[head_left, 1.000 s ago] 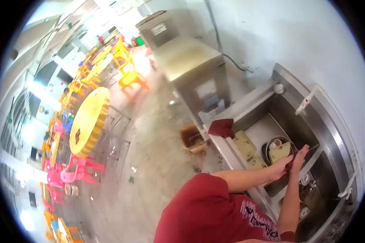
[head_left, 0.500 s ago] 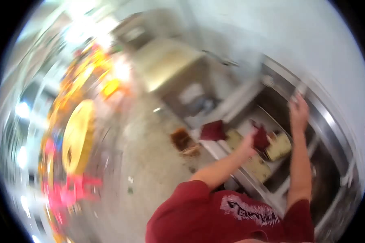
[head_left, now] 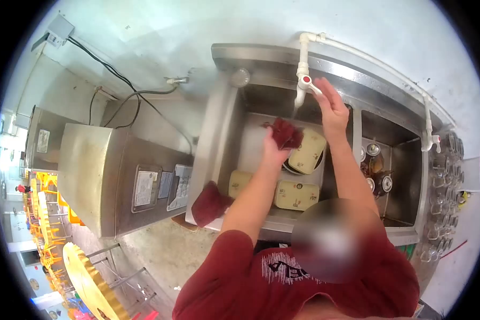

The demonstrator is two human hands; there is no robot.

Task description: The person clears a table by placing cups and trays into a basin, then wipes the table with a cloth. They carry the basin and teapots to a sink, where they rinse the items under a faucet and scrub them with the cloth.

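Observation:
My left hand [head_left: 273,150] is closed around a dark red cloth [head_left: 288,134], over the left sink basin [head_left: 253,125]. Fingers stretched out, my right hand [head_left: 333,113] is against the lever of a white tap [head_left: 305,81] with a red cap. Below its spout shows a faint stream of water. Yellowish patterned trays lie in the basin: one tray [head_left: 308,151] rests over a round dish beside the cloth, and another tray [head_left: 297,195] is closer to my body. A third tray [head_left: 240,182] is partly hidden by my left forearm.
A second dark red cloth [head_left: 210,205] hangs over the sink's front left edge. Lidded jars [head_left: 386,184] stand in the right basin, with glasses [head_left: 440,213] beyond it. To the left are a steel cabinet [head_left: 90,170] and a yellow round table [head_left: 88,282].
The view has swung towards the sink and sharpened. My right hand is now at the tap lever; my left hand still holds the red cloth over the basin.

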